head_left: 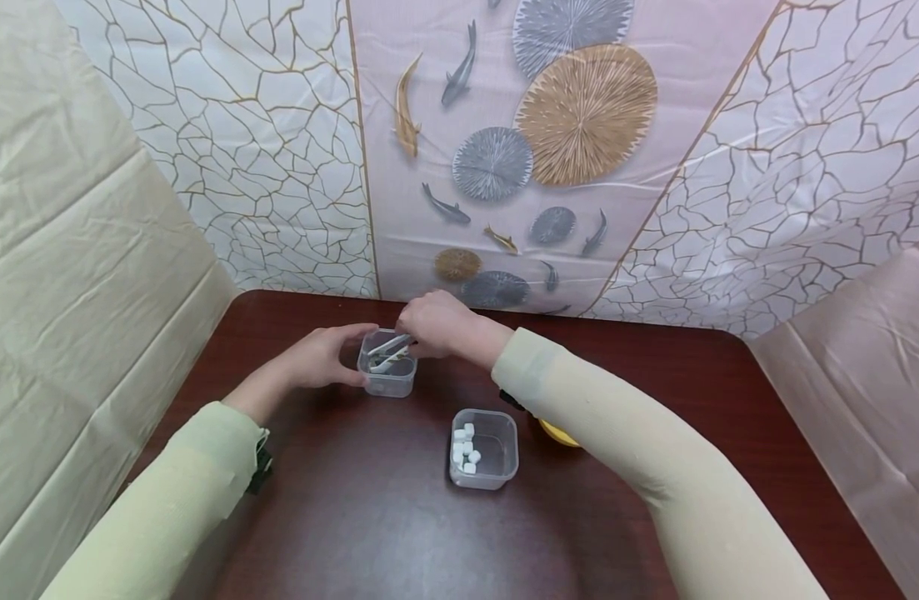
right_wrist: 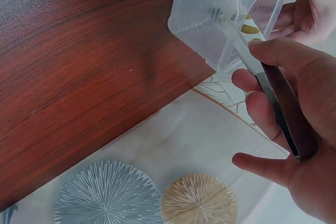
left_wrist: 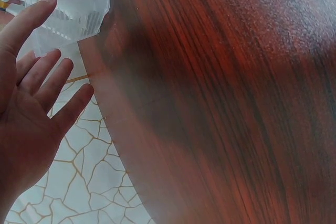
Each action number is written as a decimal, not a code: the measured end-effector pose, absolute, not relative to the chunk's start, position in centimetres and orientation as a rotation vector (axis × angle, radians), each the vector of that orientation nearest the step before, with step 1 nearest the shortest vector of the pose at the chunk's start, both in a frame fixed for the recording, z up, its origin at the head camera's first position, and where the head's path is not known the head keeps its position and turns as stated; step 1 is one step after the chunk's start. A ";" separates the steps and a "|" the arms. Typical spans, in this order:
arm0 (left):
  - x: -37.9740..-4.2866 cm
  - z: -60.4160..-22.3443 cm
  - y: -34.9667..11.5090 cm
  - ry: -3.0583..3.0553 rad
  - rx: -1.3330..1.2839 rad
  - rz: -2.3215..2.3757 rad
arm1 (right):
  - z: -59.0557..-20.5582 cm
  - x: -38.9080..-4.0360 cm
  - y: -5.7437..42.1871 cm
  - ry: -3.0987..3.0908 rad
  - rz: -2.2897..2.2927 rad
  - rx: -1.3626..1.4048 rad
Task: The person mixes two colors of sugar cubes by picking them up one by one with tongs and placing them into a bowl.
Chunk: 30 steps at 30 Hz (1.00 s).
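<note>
At the far side of the table, a clear plastic container (head_left: 390, 387) is held by my left hand (head_left: 320, 358), with the thumb at its near side and a finger at its far rim. My right hand (head_left: 435, 323) grips metal tweezers (right_wrist: 286, 106) between thumb and fingers. The tweezers' tips reach inside that container. What lies at the tips is too unclear to tell. Nearer to me stands a second clear container (head_left: 510, 454), with several white cubes (head_left: 465, 447) along its left side; neither hand touches it.
A yellow object (head_left: 560, 433) shows partly from under my right sleeve (head_left: 601, 408), right of the second container. The dark red wooden table (head_left: 354, 517) ends at a patterned cloth (head_left: 279, 167) behind, and plain cloth walls stand at both sides.
</note>
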State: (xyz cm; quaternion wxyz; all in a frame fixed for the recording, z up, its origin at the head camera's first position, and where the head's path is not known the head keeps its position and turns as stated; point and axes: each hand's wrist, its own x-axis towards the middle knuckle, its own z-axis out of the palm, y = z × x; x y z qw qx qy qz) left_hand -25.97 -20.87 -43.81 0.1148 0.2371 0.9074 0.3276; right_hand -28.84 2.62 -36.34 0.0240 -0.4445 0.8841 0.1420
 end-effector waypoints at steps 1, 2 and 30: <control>-26.0 -43.8 -20.9 2.658 0.691 0.960 | -36.4 -28.9 2.6 2.735 0.435 -1.374; -26.0 -43.8 -20.9 2.657 0.687 0.961 | -36.4 -28.9 2.6 2.733 0.426 -1.371; -26.1 -44.0 -21.0 2.685 0.711 0.954 | -36.1 -29.1 2.3 2.706 0.507 -1.325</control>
